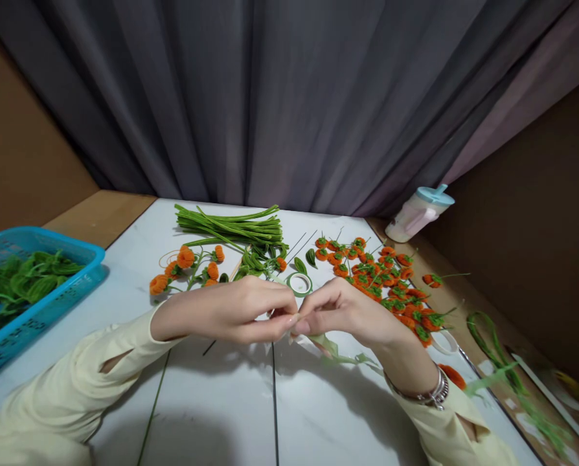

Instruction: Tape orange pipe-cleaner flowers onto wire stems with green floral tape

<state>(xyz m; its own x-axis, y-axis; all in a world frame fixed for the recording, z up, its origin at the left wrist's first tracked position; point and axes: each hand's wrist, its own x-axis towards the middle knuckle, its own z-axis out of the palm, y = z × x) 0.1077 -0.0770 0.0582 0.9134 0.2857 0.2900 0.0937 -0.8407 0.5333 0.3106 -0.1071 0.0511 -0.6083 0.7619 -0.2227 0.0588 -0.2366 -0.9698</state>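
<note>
Over the middle of the white table (212, 414), my left hand (255, 309) and my right hand (338, 307) meet at the fingertips. Both hands are closed in a pinch. What the left fingertips hold is too small to make out. A pale green, thin strip (335, 349) trails rightward from beneath my right fingers. Just beyond the hands lies a roll of green tape (299, 283). Green leaves (253, 262) and a bundle of green stems (228, 226) lie behind it. Orange flowers on stems (185, 257) are to the left, and several orange pieces with green tops (386, 275) spread to the right.
A blue basket (70, 304) of green leaves stands at the left. At the back right is a cup with a blue lid (418, 213). A white roll (443, 342) and green loops (493, 336) lie right. A grey curtain (250, 97) hangs behind.
</note>
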